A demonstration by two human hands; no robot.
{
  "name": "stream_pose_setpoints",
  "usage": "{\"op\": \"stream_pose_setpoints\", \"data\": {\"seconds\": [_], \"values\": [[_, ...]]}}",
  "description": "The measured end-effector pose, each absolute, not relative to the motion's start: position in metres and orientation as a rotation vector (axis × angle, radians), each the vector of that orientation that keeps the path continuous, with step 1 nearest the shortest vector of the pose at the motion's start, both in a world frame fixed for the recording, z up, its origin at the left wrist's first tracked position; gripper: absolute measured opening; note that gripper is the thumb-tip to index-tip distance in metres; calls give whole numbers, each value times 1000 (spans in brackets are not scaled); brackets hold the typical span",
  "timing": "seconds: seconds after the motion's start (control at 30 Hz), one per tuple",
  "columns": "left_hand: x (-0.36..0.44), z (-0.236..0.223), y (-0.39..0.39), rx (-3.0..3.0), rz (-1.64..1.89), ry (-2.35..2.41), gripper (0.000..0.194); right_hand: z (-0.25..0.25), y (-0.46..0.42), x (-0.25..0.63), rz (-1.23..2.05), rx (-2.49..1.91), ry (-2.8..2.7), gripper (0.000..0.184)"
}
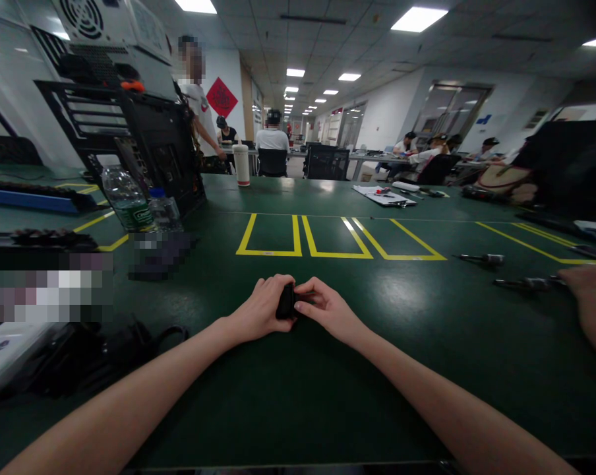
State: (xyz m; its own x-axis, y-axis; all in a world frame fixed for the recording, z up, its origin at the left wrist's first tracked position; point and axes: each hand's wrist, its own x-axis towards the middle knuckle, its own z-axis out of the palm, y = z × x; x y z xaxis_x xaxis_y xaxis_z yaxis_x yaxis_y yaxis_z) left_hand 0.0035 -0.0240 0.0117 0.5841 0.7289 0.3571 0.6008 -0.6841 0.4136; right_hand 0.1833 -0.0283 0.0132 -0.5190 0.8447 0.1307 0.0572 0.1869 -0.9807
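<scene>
In the head view a small black block-like object [286,302] stands on the green table, held at the middle front. My left hand [262,307] wraps round it from the left, with fingers over the top and thumb low. From the right, my right hand [326,309] meets its right side with thumb and fingertips pinched together. What exactly lies between those right fingertips is dark and hard to make out. The object's kind does not show, since the left hand covers much of it.
Yellow tape outlines [333,255] mark the table beyond my hands. Two screwdriver-like tools [525,284] lie at the right, near another person's hand [595,297]. Bottles [124,198], black cables [115,349] and an open computer case [164,148] stand left. A clipboard [384,196] lies farther back.
</scene>
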Motion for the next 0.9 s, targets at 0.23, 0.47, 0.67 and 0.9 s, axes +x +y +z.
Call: {"op": "stream_pose_setpoints", "data": {"seconds": [0.23,0.47,0.67,0.9], "values": [[4,10,-23,2589,749,1118,58,10,-26,182,1388,-925,-1758,27],[4,11,-24,2583,746,1112,56,11,-27,183,1394,-841,-1763,23],[4,11,-23,2603,743,1099,57,11,-26,182,1377,-893,-1749,28],[3,11,-23,2606,724,1088,58,13,-28,184,1465,-844,-1756,29]]}}
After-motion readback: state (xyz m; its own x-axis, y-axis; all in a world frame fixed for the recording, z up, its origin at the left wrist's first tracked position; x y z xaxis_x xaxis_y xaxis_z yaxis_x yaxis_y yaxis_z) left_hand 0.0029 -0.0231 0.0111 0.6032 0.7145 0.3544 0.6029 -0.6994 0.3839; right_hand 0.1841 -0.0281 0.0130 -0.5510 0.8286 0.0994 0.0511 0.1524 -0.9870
